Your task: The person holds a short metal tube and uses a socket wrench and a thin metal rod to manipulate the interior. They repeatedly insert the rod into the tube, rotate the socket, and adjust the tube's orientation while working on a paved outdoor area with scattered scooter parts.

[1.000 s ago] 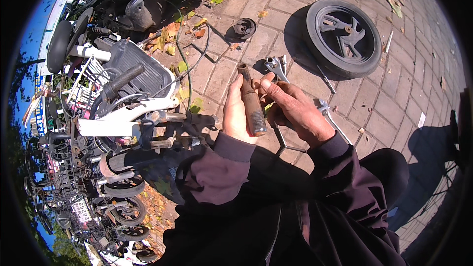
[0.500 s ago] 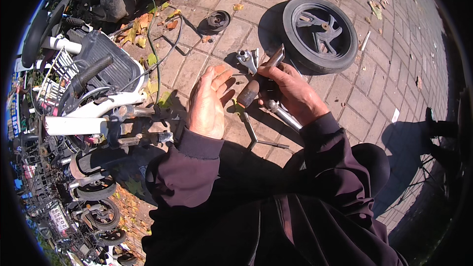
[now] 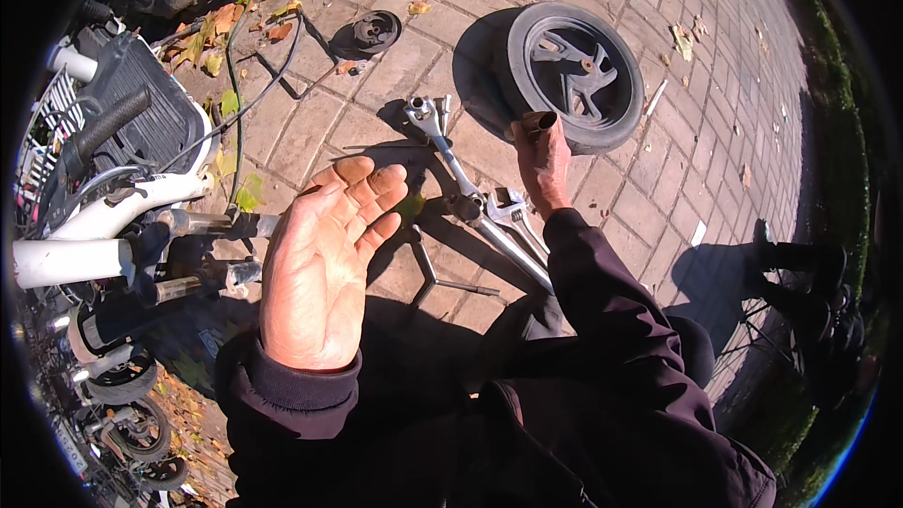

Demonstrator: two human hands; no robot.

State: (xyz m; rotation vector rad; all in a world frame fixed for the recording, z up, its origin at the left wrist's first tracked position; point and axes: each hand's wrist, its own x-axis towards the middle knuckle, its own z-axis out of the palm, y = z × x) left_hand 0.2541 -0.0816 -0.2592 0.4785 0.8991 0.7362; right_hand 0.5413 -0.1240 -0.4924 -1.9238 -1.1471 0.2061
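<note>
My left hand (image 3: 324,263) is raised with the palm up and the fingers apart, holding nothing. Farther right, my right hand (image 3: 546,169) is closed around a short tube-like piece, whose dark round end (image 3: 540,120) shows above the fingers; most of it is hidden. That hand is by the near edge of a black wheel (image 3: 522,94) with a spoked rim. Between my hands a long chrome rod (image 3: 508,249) with a forked head lies on the paving. Next to it rests an adjustable wrench (image 3: 511,210). An L-shaped metal bar (image 3: 428,273) lies nearer to me.
At the left stands a partly dismantled white scooter (image 3: 122,202) with a grey footboard (image 3: 146,85) and loose cables. A small round dark part (image 3: 377,31) sits on the bricks at the back. Dry leaves (image 3: 684,41) are scattered around. Several wheels (image 3: 141,428) show at lower left.
My right hand has moved away toward the wheel with the tube-like piece, uncovering the adjustable wrench. My left hand has come up and nearer, turning its palm upward. The view has shifted right.
</note>
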